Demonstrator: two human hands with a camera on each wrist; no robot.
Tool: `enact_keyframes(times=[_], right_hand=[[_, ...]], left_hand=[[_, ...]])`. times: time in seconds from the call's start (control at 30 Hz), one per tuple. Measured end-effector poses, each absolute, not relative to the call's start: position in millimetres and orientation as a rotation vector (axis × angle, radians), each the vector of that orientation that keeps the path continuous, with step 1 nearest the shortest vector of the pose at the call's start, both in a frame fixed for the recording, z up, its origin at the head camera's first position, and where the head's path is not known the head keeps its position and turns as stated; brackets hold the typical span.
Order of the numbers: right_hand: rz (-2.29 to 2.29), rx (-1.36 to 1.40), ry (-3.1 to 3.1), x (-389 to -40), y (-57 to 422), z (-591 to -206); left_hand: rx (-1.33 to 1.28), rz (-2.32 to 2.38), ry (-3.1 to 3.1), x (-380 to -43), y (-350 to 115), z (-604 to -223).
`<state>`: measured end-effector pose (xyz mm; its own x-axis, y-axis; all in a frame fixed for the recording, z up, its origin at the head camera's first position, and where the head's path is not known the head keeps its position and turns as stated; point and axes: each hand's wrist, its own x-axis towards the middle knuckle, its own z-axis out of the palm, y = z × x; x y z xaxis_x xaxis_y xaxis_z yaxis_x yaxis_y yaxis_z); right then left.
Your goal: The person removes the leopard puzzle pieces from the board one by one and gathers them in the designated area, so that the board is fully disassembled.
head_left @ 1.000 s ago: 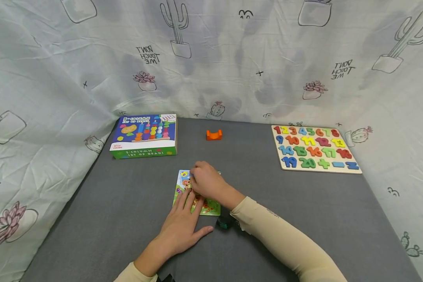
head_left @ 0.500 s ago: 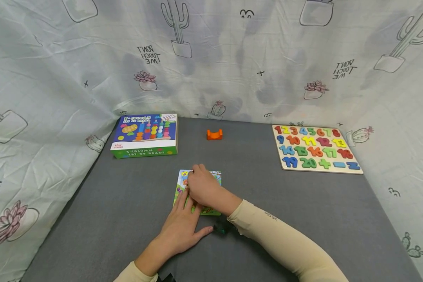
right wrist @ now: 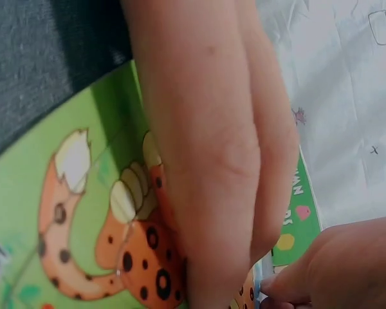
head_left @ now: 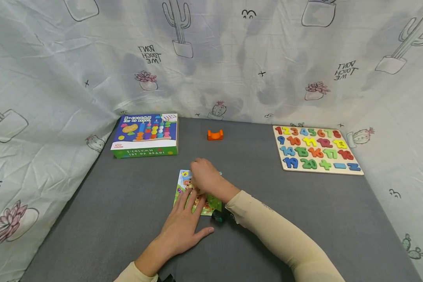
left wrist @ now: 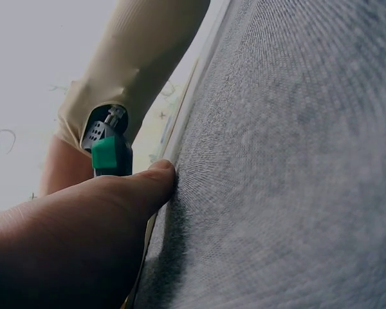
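A small picture puzzle [head_left: 213, 205] with a green and light-blue cartoon scene lies flat on the grey table. My left hand [head_left: 183, 227] is spread flat, its fingertips on the puzzle's lower left part and its thumb out on the table cloth. My right hand [head_left: 207, 180] bends down over the upper middle, its fingers curled and pinching at a puzzle piece that they mostly hide. The right wrist view shows a spotted orange animal [right wrist: 148, 264] with thin cut lines through it, and the right hand's fingers [right wrist: 206, 161] covering part of it.
At the back left stands a bead-set box [head_left: 144, 135]. An orange U-shaped block [head_left: 215, 135] lies at the back middle, and a wooden number board [head_left: 317, 150] at the right. Patterned cloth [head_left: 232, 58] hangs behind the grey table [head_left: 127, 196].
My right hand has shifted slightly over the puzzle's upper part, first down and left, then back up. My left hand stays in place on the puzzle.
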<state>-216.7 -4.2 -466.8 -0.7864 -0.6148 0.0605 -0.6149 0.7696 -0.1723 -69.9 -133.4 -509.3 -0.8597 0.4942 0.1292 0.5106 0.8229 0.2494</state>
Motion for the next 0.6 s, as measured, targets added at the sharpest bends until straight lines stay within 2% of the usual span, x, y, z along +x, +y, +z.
enact_keyframes(times=[0.6], right_hand=[[0.553,0.971,-3.048,-225.9,-0.4,-465.6]], left_hand=[[-0.8,-0.366,-2.992,-70.2,-132.4,-506.9]])
